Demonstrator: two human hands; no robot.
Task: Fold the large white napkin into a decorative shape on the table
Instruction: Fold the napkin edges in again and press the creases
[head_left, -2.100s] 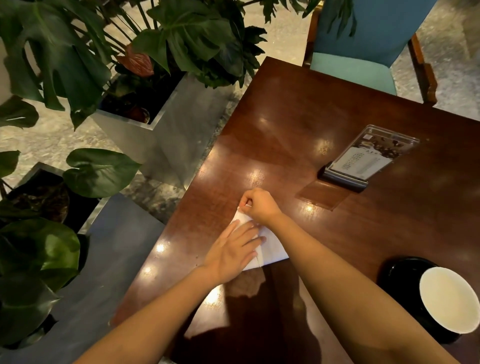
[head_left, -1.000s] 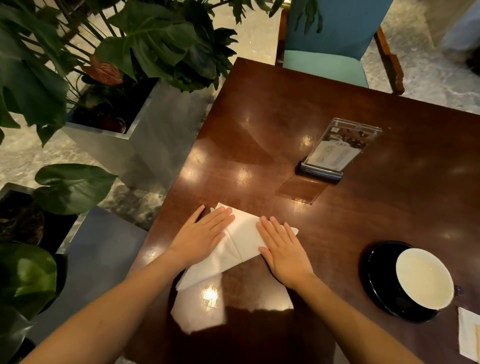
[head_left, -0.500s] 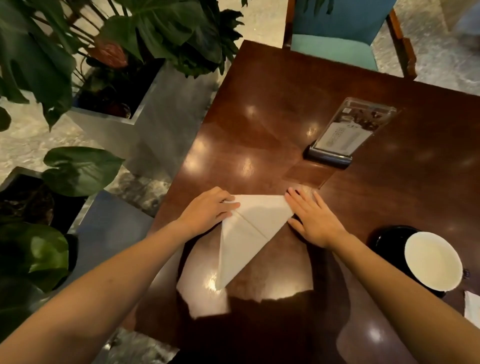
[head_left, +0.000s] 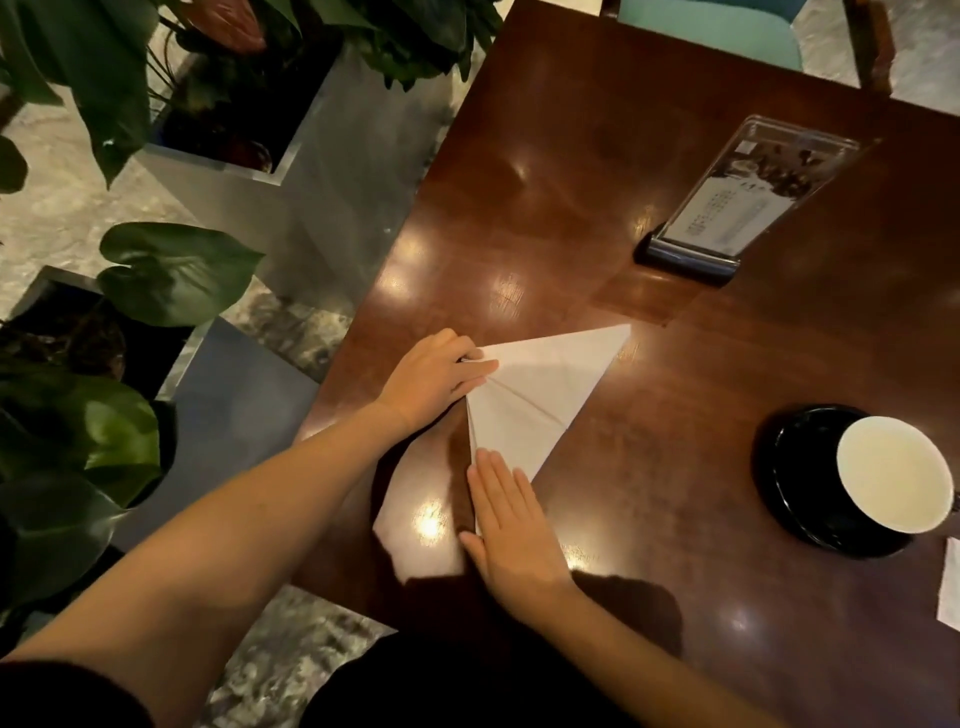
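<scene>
The white napkin (head_left: 535, 395) lies flat on the dark wooden table (head_left: 571, 182) as a creased, kite-like triangle. One point reaches far right and another points toward me. My left hand (head_left: 434, 376) rests at its left corner, fingers curled and pinching the cloth edge. My right hand (head_left: 511, 525) lies flat, palm down with fingers together, over the near tip and hides it.
A clear menu stand (head_left: 737, 208) stands beyond the napkin. At the right, a white cup (head_left: 893, 473) sits on a black saucer (head_left: 795, 467), and a slip of paper (head_left: 950, 582) lies at the frame edge. Grey planters with big leaves (head_left: 291, 171) flank the table's left edge. A teal chair (head_left: 711, 26) is opposite.
My right hand has left the napkin's far right corner and now presses the near tip. The left hand stays at the left corner. The napkin's right point lies uncovered.
</scene>
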